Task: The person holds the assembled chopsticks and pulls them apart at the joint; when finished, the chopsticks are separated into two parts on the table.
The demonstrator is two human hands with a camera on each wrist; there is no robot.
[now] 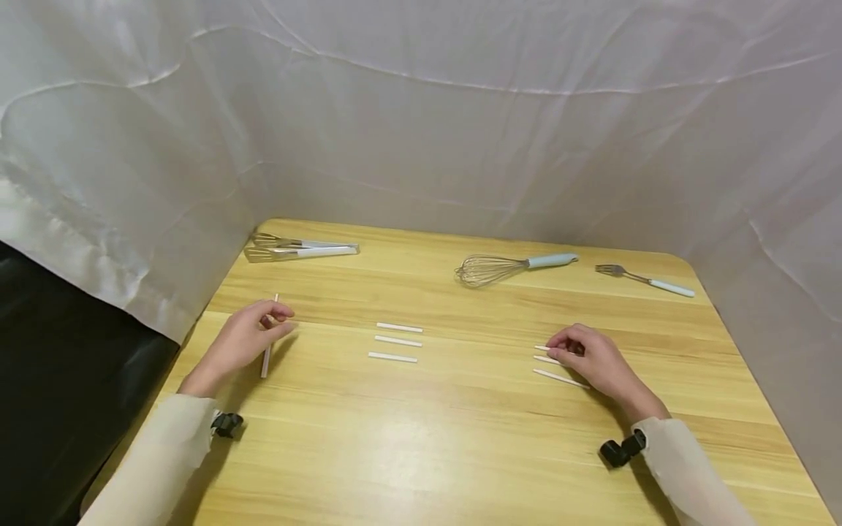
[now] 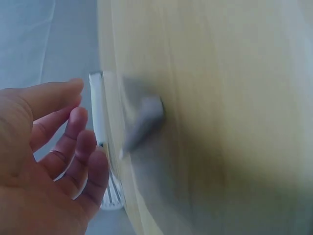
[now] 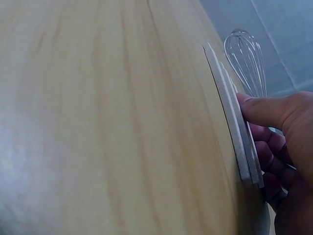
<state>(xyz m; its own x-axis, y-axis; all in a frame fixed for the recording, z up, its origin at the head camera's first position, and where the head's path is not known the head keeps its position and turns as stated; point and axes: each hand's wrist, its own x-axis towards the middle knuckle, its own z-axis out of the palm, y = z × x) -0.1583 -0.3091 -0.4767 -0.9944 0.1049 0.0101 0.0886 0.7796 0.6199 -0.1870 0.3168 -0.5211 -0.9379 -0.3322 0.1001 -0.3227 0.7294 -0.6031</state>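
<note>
On the left, my left hand hovers over a slim white stick lying lengthwise on the table. Its fingers are loosely bent, and the left wrist view shows nothing between them; the stick is blurred there. At the right, several fingers of my right hand are curled, and the thumb and a fingertip pinch the farthest of three white sticks. The two nearer sticks lie roughly parallel to it, partly under the hand. In the right wrist view, the thumb covers part of that farthest stick.
Three more white sticks lie in a stacked row mid-table. Along the back edge are slotted tongs, a whisk with a pale blue handle, and a fork. Pale curtain hangs behind and beside the wooden table.
</note>
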